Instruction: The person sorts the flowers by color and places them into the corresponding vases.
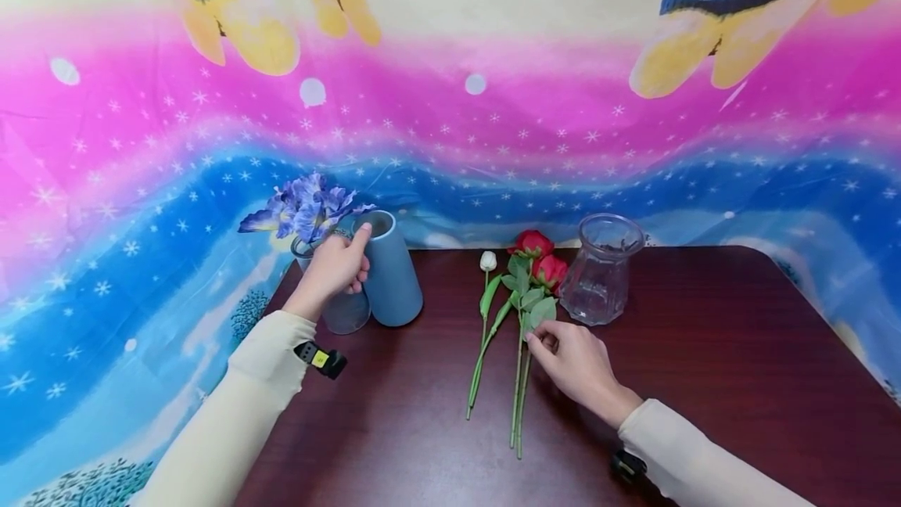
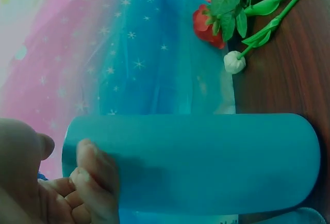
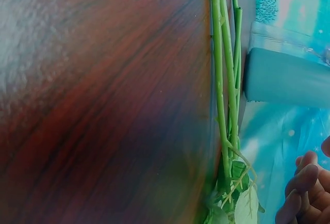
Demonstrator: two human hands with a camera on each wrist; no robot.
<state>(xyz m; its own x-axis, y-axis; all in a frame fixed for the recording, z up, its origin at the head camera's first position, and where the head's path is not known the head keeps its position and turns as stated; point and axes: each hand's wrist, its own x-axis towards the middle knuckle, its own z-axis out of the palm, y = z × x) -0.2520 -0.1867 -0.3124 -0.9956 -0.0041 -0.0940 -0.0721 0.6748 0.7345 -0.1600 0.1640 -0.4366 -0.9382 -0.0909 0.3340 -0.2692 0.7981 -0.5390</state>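
Note:
In the head view my left hand [image 1: 341, 263] is beside the rim of a tall blue vase [image 1: 396, 280], fingers loosely bent. The left wrist view shows a gap between thumb and fingers [image 2: 98, 177], with the vase behind them. A glass vase [image 1: 348, 313] of blue-purple irises [image 1: 306, 208] stands partly hidden behind this hand. My right hand [image 1: 579, 358] hovers by the leaves of two red roses [image 1: 549, 271], which lie on the table. Its loosely bent fingers [image 3: 304, 180] appear apart from the rose stems [image 3: 220, 74] in the right wrist view.
A white tulip [image 1: 488, 261] with green stems lies left of the roses. Behind my right hand stands a clear glass vase [image 1: 598, 288]. The dark wooden table [image 1: 725, 350] meets a printed cloth backdrop [image 1: 436, 139] along its far edge.

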